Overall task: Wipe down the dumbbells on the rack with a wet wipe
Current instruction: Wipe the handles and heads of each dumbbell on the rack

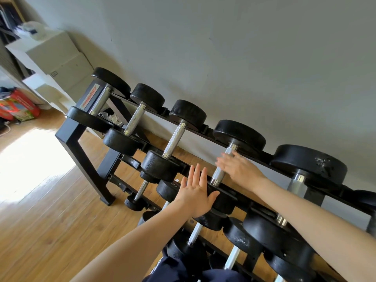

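Observation:
A black dumbbell rack (70,133) runs from upper left to lower right against the wall, with several black dumbbells with chrome handles on its top tier. My left hand (196,193) lies flat, fingers straight, against the near head of the fourth dumbbell (240,134). My right hand (237,167), blurred, reaches with straight fingers over that dumbbell's chrome handle (218,174). I see no wet wipe in either hand. White crumpled material (112,117) lies behind the rack's left end.
Lower tiers hold more dumbbells (252,239). A grey wall stands right behind the rack. Wooden floor (50,210) spreads to the left, with a white cabinet (57,55) and colourful bags (18,106) at the far left. Dark clothing (173,269) shows at the bottom.

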`<act>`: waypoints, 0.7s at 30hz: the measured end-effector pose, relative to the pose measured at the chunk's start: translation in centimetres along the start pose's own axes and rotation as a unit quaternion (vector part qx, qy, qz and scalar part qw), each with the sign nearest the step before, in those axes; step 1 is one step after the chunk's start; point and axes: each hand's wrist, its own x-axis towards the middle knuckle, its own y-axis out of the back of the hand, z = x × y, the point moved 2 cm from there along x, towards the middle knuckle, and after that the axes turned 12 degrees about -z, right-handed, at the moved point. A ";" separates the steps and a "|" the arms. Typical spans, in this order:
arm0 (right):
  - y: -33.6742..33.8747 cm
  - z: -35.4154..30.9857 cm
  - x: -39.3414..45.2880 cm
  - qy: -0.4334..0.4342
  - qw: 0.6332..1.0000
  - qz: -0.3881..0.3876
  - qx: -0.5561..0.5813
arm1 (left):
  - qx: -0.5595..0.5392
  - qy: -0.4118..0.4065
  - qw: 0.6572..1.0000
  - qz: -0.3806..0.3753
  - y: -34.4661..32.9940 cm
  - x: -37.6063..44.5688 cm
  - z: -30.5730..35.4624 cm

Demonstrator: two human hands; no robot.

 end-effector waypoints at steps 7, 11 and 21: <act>-0.6 -1.3 -0.4 0.057 0.997 -0.055 -0.014 | -0.008 -0.003 1.000 0.004 -0.2 0.0 -0.1; 0.6 1.3 0.3 -0.005 0.998 -0.054 0.030 | -0.023 -0.016 0.999 0.018 -0.2 -0.2 -0.2; 3.2 0.9 2.1 0.030 0.977 -0.179 0.115 | -0.096 -0.050 0.984 0.144 -2.0 0.3 -0.7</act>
